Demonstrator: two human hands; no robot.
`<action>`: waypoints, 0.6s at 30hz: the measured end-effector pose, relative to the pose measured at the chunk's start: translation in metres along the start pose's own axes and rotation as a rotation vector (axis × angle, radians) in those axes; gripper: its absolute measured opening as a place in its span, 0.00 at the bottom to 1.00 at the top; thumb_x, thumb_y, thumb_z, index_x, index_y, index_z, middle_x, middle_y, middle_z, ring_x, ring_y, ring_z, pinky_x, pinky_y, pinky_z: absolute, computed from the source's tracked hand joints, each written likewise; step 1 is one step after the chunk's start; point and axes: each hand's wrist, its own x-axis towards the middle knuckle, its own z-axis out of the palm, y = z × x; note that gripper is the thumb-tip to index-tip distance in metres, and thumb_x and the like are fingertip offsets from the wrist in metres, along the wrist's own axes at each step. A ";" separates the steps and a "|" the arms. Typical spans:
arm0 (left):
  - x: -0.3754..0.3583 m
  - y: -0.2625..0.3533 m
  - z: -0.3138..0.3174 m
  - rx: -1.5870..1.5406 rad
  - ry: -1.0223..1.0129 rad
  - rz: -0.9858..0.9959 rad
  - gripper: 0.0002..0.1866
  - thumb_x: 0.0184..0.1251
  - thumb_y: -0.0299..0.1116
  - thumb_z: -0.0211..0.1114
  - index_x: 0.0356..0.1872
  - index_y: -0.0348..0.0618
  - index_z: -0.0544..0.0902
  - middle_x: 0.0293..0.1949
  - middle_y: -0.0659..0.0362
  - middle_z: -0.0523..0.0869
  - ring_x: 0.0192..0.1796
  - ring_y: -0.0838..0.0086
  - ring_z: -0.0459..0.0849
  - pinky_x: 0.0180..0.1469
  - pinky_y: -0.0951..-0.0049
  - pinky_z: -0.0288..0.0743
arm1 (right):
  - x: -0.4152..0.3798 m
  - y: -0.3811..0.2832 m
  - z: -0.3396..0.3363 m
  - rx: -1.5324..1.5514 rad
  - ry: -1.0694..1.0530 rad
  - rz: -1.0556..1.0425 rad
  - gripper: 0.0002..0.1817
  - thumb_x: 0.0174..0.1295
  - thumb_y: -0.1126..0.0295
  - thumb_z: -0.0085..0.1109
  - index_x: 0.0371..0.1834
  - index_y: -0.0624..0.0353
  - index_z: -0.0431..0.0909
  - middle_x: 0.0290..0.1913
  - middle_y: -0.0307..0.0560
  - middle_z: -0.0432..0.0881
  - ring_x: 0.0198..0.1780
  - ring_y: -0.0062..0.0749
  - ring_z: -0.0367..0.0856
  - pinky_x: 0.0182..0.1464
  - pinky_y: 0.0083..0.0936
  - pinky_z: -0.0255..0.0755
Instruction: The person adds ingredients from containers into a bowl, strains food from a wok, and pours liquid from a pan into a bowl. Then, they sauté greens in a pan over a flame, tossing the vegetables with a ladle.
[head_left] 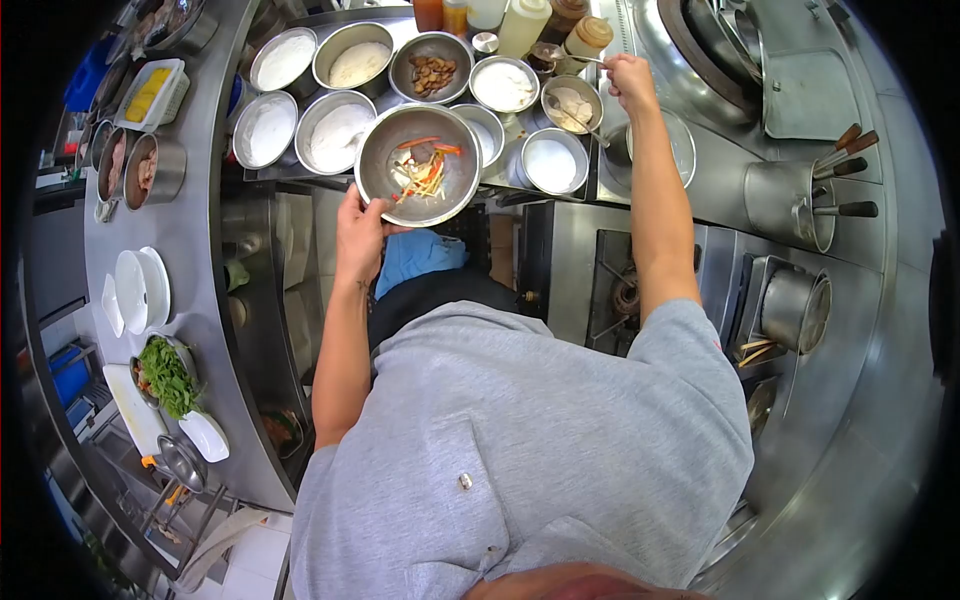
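Note:
My left hand (361,232) grips the near rim of a steel mixing bowl (455,205), which is tilted a little toward me. Inside lie thin strips of red, orange and pale vegetables (425,175). Stretched out to the far right, my right hand (630,82) is closed on the handle of a metal spoon (585,61). The spoon's head is over a small jar of dark contents (541,62); whether it dips in cannot be made out. Just below that hand is a bowl of tan powder (572,103) with another spoon in it.
Round tins of white powder (267,130) and a bowl of brown pieces (433,76) surround the mixing bowl. Squeeze bottles (523,27) stand behind. To the right are a wok (700,45), a pot of handled tools (785,205) and a burner (620,280). Plates (140,285) and leafy greens (170,378) sit left.

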 end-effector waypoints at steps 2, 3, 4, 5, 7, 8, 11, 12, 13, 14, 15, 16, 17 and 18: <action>0.002 0.000 0.001 -0.005 -0.006 0.003 0.16 0.62 0.20 0.50 0.52 0.33 0.72 0.42 0.51 0.82 0.37 0.70 0.86 0.32 0.73 0.86 | -0.006 -0.003 -0.004 -0.037 0.012 -0.058 0.07 0.57 0.73 0.55 0.28 0.67 0.80 0.20 0.40 0.74 0.20 0.22 0.67 0.18 0.22 0.59; 0.003 0.000 0.001 -0.010 -0.007 0.005 0.16 0.62 0.20 0.50 0.52 0.33 0.72 0.42 0.51 0.82 0.38 0.69 0.86 0.33 0.72 0.86 | -0.005 -0.001 -0.005 -0.036 0.014 -0.061 0.07 0.57 0.73 0.55 0.28 0.67 0.80 0.20 0.40 0.74 0.20 0.22 0.67 0.18 0.22 0.59; 0.003 0.001 0.002 -0.011 -0.007 0.007 0.16 0.62 0.20 0.50 0.52 0.33 0.72 0.42 0.51 0.82 0.38 0.69 0.86 0.33 0.72 0.86 | -0.004 0.004 -0.005 -0.280 0.060 -0.229 0.07 0.57 0.72 0.55 0.30 0.65 0.80 0.20 0.43 0.76 0.21 0.27 0.72 0.20 0.25 0.63; 0.003 0.001 0.003 -0.013 -0.010 0.005 0.16 0.62 0.19 0.50 0.52 0.33 0.72 0.42 0.51 0.82 0.38 0.69 0.86 0.33 0.72 0.86 | -0.002 0.008 -0.004 -0.523 0.106 -0.397 0.08 0.57 0.70 0.56 0.32 0.64 0.80 0.19 0.46 0.78 0.22 0.32 0.76 0.22 0.28 0.66; 0.003 0.003 0.004 -0.013 -0.012 0.007 0.16 0.62 0.19 0.50 0.52 0.33 0.72 0.42 0.51 0.82 0.38 0.69 0.86 0.33 0.72 0.86 | -0.001 0.010 0.012 -0.735 0.153 -0.657 0.09 0.57 0.68 0.56 0.34 0.63 0.79 0.23 0.57 0.81 0.30 0.49 0.83 0.30 0.39 0.74; 0.002 0.004 0.006 0.000 -0.011 0.001 0.16 0.62 0.19 0.50 0.52 0.33 0.72 0.42 0.51 0.82 0.38 0.69 0.86 0.33 0.72 0.86 | -0.001 0.010 0.024 -0.886 0.116 -0.677 0.08 0.56 0.69 0.56 0.33 0.63 0.78 0.25 0.61 0.81 0.33 0.55 0.82 0.34 0.43 0.74; 0.001 0.003 0.007 0.020 -0.011 -0.008 0.16 0.63 0.20 0.50 0.52 0.34 0.72 0.43 0.52 0.82 0.38 0.69 0.86 0.34 0.72 0.86 | -0.013 0.000 0.062 -1.118 -0.011 -0.698 0.09 0.55 0.69 0.54 0.32 0.64 0.79 0.31 0.66 0.81 0.39 0.61 0.82 0.42 0.48 0.75; -0.001 0.002 0.005 0.023 -0.013 -0.018 0.16 0.64 0.21 0.50 0.53 0.34 0.72 0.43 0.52 0.82 0.38 0.69 0.86 0.34 0.72 0.86 | -0.017 -0.001 0.070 -1.203 -0.106 -0.700 0.11 0.54 0.70 0.52 0.33 0.64 0.81 0.35 0.67 0.82 0.41 0.62 0.82 0.47 0.49 0.76; -0.003 0.000 0.003 0.028 -0.003 -0.020 0.16 0.64 0.21 0.50 0.53 0.34 0.72 0.43 0.52 0.82 0.38 0.69 0.86 0.34 0.72 0.86 | -0.015 0.003 0.074 -1.195 -0.115 -0.701 0.11 0.54 0.70 0.52 0.33 0.64 0.81 0.35 0.67 0.82 0.41 0.62 0.82 0.47 0.49 0.76; -0.005 -0.002 0.002 0.028 -0.001 -0.020 0.16 0.64 0.20 0.50 0.53 0.34 0.72 0.43 0.52 0.82 0.38 0.69 0.86 0.34 0.72 0.86 | -0.009 0.010 0.078 -1.115 -0.059 -0.640 0.10 0.54 0.70 0.52 0.32 0.64 0.81 0.35 0.67 0.82 0.41 0.62 0.82 0.47 0.49 0.75; -0.006 -0.001 0.001 0.026 0.001 -0.015 0.16 0.64 0.20 0.50 0.53 0.34 0.72 0.43 0.52 0.82 0.38 0.69 0.86 0.34 0.73 0.86 | 0.003 0.017 0.081 -1.034 -0.001 -0.584 0.10 0.53 0.70 0.52 0.32 0.65 0.81 0.36 0.67 0.82 0.42 0.61 0.82 0.47 0.50 0.75; -0.009 0.001 0.001 0.032 0.013 -0.024 0.16 0.64 0.20 0.49 0.53 0.34 0.72 0.43 0.52 0.82 0.38 0.69 0.86 0.34 0.73 0.86 | 0.031 0.038 0.079 -0.934 0.034 -0.553 0.11 0.53 0.71 0.53 0.33 0.65 0.82 0.37 0.67 0.82 0.43 0.60 0.82 0.48 0.49 0.74; -0.011 0.001 0.000 0.027 0.023 -0.018 0.16 0.64 0.20 0.49 0.53 0.34 0.72 0.43 0.52 0.82 0.38 0.69 0.86 0.34 0.73 0.86 | 0.031 0.039 0.074 -0.886 0.063 -0.462 0.11 0.53 0.71 0.53 0.32 0.64 0.83 0.38 0.65 0.83 0.43 0.60 0.82 0.48 0.47 0.74; -0.013 0.000 -0.002 0.022 0.027 -0.013 0.16 0.64 0.20 0.49 0.53 0.34 0.72 0.43 0.52 0.82 0.38 0.69 0.86 0.34 0.73 0.86 | 0.029 0.044 0.068 -0.844 0.146 -0.432 0.10 0.54 0.71 0.53 0.31 0.63 0.83 0.34 0.64 0.83 0.39 0.58 0.83 0.44 0.45 0.75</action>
